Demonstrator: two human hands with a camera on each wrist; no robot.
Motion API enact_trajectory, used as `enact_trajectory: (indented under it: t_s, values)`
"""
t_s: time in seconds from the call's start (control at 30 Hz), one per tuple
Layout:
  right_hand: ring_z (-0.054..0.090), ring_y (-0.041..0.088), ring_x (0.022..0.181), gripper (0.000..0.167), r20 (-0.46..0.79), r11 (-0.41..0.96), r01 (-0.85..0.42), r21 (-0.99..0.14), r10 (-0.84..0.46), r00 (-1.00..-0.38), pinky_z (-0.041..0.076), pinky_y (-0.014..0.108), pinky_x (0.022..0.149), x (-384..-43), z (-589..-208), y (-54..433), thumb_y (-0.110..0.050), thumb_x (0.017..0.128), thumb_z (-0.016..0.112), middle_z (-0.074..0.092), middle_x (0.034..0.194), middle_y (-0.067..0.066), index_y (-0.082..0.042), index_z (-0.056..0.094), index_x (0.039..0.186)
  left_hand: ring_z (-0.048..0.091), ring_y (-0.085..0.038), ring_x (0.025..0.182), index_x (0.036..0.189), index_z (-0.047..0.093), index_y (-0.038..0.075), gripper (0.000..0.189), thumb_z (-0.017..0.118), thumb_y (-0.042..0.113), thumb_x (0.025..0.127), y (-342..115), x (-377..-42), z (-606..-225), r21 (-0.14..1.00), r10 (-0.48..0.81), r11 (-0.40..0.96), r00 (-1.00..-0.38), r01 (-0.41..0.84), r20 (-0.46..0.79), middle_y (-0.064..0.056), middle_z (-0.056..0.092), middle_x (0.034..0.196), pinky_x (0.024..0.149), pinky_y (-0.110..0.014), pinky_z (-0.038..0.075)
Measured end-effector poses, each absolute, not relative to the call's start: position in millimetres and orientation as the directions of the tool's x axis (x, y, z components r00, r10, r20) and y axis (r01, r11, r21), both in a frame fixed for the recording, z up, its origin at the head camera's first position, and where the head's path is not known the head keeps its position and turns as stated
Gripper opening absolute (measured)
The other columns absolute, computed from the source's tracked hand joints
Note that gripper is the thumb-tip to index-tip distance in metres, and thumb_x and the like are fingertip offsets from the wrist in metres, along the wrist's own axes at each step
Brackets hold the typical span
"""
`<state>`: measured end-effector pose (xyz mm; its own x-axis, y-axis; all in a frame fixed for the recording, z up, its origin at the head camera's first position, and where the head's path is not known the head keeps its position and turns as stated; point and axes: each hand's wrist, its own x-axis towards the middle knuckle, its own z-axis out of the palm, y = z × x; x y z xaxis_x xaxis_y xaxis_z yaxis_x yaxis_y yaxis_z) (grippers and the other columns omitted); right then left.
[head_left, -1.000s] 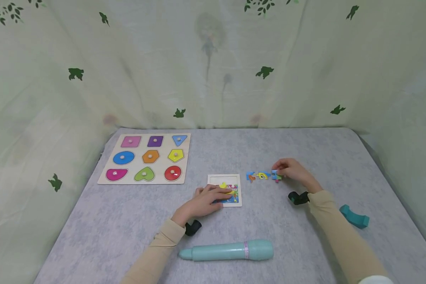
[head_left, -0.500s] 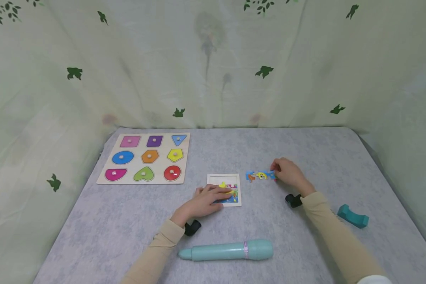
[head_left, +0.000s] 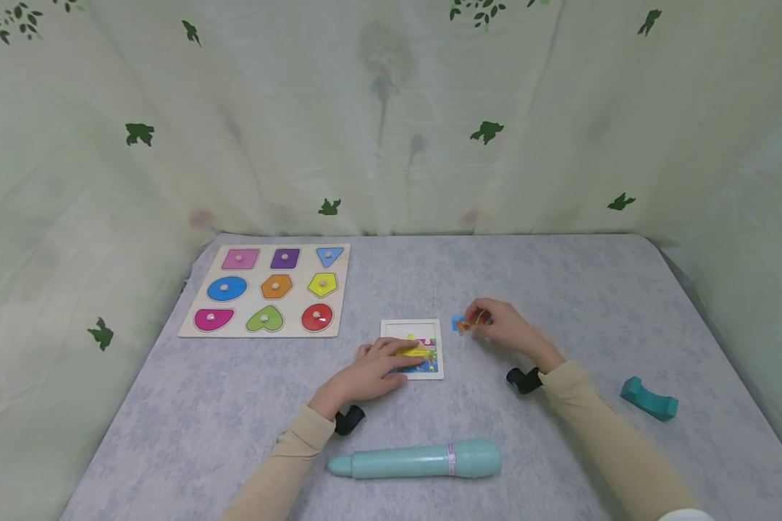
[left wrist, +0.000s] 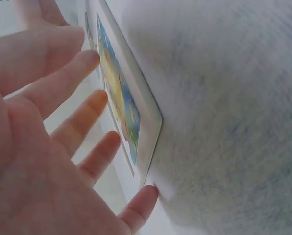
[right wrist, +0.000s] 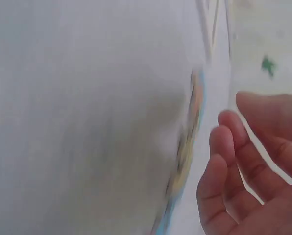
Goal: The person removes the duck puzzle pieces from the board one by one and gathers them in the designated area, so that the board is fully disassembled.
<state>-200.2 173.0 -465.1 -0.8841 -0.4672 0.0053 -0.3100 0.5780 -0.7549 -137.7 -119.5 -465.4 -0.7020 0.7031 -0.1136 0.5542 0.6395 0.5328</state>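
A small white-framed jigsaw tray (head_left: pixel 434 325) lies mid-table, its lower part filled with colourful pieces. My left hand (head_left: pixel 370 374) rests over its left side with fingers extended; in the left wrist view the fingertips (left wrist: pixel 98 100) touch the picture (left wrist: pixel 117 81) and the little finger reaches the tabletop. To the right of the tray lies a row of jigsaw pieces (head_left: pixel 457 323), largely hidden in the head view by my right hand (head_left: pixel 511 331). The right wrist view shows the row (right wrist: pixel 185 156) beyond my loosely bent right fingers (right wrist: pixel 223 142), which hold nothing visible.
A wooden knob-puzzle board (head_left: pixel 300 307) with coloured shapes lies at the back left. Near the front is a teal marker-shaped object (head_left: pixel 404 462). A curved teal block (head_left: pixel 649 399) sits to the right, by my right forearm. Patterned fabric (head_left: pixel 391 166) hangs behind the table.
My right hand first pushes the rightmost piece left against the row, then moves further left over the row. My left hand stays on the tray, its fingers shifting slightly.
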Motion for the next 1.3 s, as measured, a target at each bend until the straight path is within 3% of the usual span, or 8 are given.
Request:
enact_trajectory:
  t_s: [0.33, 0.7, 0.9, 1.3]
  values:
    - [0.051, 0.015, 0.077, 0.017, -0.028, 0.538, -0.400, -0.742, -0.622, -0.783, 0.045, 0.029, 0.070, -191.7, -468.2, 123.5, 0.003, 0.081, 0.066, 0.060, 0.089, 0.002, -0.005, 0.063, 0.097, 0.022, -0.031, 0.138, 0.140, 0.052, 0.026, 0.043, 0.055, 0.022, 0.097, -121.9, -136.2, -465.3, 0.497, 0.704, 0.663, -0.691, 0.560, -0.162, -0.006, 0.027, 0.154, 0.101, -0.058, 0.021]
    - [0.048, 0.015, 0.078, 0.025, -0.063, 0.618, -0.414, -0.668, -0.601, -0.796, 0.044, 0.029, 0.071, -186.2, -473.0, 105.7, 0.006, 0.079, 0.068, 0.054, 0.089, 0.000, -0.010, 0.063, 0.097, 0.028, -0.037, 0.135, 0.139, 0.053, 0.024, 0.042, 0.054, 0.019, 0.098, -118.4, -133.8, -462.5, 0.472, 0.689, 0.685, -0.704, 0.555, -0.172, -0.008, 0.029, 0.153, 0.103, -0.058, 0.022]
    - [0.048, 0.016, 0.077, 0.027, -0.005, 0.573, -0.433, -0.695, -0.606, -0.795, 0.043, 0.029, 0.070, -186.9, -473.6, 104.6, 0.011, 0.077, 0.066, 0.052, 0.084, 0.001, -0.009, 0.062, 0.096, 0.030, -0.037, 0.134, 0.138, 0.054, 0.025, 0.041, 0.054, 0.019, 0.098, -116.8, -133.7, -459.9, 0.457, 0.673, 0.707, -0.713, 0.540, -0.197, -0.006, 0.029, 0.154, 0.102, -0.058, 0.024]
    - [0.052, 0.015, 0.073, 0.023, -0.022, 0.512, -0.402, -0.759, -0.638, -0.770, 0.044, 0.030, 0.068, -189.1, -469.1, 110.7, 0.004, 0.087, 0.060, 0.057, 0.082, -0.002, -0.013, 0.063, 0.102, 0.030, -0.037, 0.134, 0.138, 0.054, 0.026, 0.041, 0.053, 0.018, 0.098, -117.5, -136.2, -461.6, 0.457, 0.676, 0.705, -0.709, 0.542, -0.202, -0.005, 0.028, 0.154, 0.102, -0.058, 0.024]
